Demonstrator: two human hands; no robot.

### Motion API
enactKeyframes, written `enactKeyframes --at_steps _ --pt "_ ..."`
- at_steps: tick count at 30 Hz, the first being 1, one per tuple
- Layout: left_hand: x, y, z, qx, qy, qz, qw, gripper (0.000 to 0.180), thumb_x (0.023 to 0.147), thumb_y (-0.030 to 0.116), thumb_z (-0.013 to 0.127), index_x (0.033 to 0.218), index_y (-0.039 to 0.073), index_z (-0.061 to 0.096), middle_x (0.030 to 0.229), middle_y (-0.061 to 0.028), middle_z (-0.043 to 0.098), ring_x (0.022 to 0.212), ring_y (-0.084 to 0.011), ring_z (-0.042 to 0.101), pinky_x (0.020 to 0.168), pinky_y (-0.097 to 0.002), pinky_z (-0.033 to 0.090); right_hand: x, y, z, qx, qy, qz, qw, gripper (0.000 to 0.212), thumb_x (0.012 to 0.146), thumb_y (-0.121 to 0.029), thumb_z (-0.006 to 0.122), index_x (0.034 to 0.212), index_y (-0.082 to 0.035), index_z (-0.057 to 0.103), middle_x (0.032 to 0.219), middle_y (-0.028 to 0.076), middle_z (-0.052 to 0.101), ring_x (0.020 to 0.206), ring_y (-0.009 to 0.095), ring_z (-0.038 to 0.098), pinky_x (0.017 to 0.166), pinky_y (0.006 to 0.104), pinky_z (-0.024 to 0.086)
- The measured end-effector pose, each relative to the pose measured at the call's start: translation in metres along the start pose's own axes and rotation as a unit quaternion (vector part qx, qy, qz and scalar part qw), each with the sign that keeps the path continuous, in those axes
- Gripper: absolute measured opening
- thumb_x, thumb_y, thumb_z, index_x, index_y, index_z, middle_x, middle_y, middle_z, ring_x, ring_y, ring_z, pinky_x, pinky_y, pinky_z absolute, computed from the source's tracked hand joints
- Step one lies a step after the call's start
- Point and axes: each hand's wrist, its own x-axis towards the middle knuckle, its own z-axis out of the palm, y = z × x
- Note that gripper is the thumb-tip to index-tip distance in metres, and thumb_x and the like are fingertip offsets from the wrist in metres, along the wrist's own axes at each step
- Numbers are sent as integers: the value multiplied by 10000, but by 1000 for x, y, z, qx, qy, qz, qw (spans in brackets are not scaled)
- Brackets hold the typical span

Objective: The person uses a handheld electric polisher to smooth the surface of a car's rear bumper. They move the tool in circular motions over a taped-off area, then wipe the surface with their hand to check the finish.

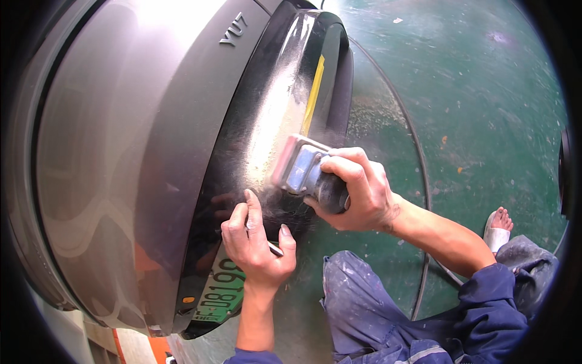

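My right hand [364, 188] is wrapped round the dark body of a power sander [303, 170]. The sander's rectangular pad, with a pinkish edge, lies against the black bumper [236, 164] of a car, beside a pale, dusty sanded patch [270, 124]. Just below the sander, my left hand [257, 242] rests at the bumper with its fingers stretched out and apart, the fingertips near the patch. Dust whitens the fingers. Part of a green licence plate [221, 291] shows beneath the left hand, which hides its upper end.
Yellow tape [313, 91] runs along the bumper beyond the sander. Grey bodywork [127, 158] fills the left. A dark hose [415, 139] curves over the green floor [485, 109] on the right. My knee [357, 291] and a sandalled foot [498, 229] are at the lower right.
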Motion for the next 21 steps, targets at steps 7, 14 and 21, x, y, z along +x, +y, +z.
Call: enactKeyframes --at_steps 7,14,21 --pt "0 -2 -1 5 2 -1 1000 768 807 239 692 1469 -135 586 1231 -236 613 961 -354 562 871 -458 483 5 -3 4 -13 2 -25 1000 770 664 -154 996 1279 16 564 1109 199 671 890 352 735 676 410 633" --pt "0 -1 -1 0 -1 -1 1000 774 801 230 695 1474 -134 581 1233 -236 612 962 -352 557 875 -458 478 6 -2 3 -1 4 -32 999 759 678 -151 992 1280 18 563 1098 211 676 897 365 735 703 434 637" --pt "-1 1 -1 -4 -2 -5 1000 776 801 226 698 1478 -134 578 1236 -240 611 963 -359 557 878 -461 475 21 16 -4 -12 49 36 998 670 714 -108 951 1253 2 569 1054 192 660 826 346 722 643 421 633"
